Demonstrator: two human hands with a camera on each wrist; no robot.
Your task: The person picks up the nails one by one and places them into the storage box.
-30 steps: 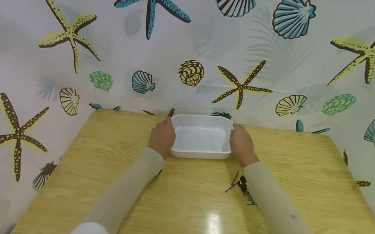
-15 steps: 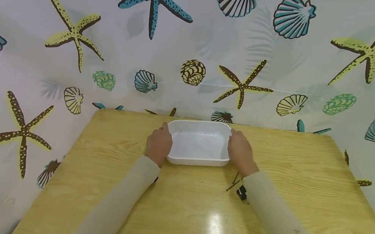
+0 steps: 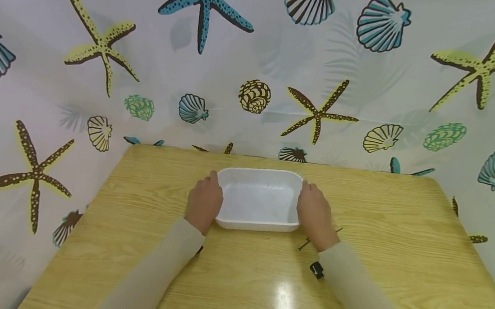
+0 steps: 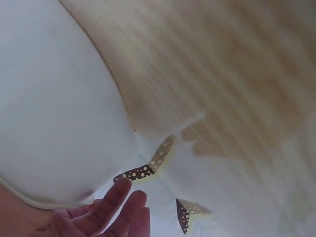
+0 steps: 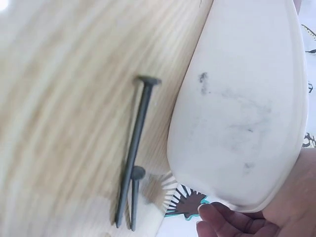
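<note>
A shallow white rectangular tray (image 3: 260, 201) with rounded corners sits at the table's far middle in the head view. My left hand (image 3: 205, 201) grips its left end, and my right hand (image 3: 315, 214) its right end. The left wrist view has the tray's smooth outer wall (image 4: 54, 108) large, with the fingers of my left hand (image 4: 108, 215) curled at its rim. Over in the right wrist view, grey smudges mark the other outer wall (image 5: 237, 113), and my right hand (image 5: 286, 197) holds the rim there.
Long dark nails (image 5: 136, 148) lie on the wooden table (image 3: 243, 285) near my right hand. A small black object (image 3: 317, 270) lies by the right sleeve; another dark bit (image 3: 199, 250) shows beside the left one. Behind the table hangs a shell-and-starfish cloth (image 3: 225, 61).
Both hands have brought the tray back from the table's far edge toward me, keeping their grip at its ends. The right forearm now covers more of the items beside it.
</note>
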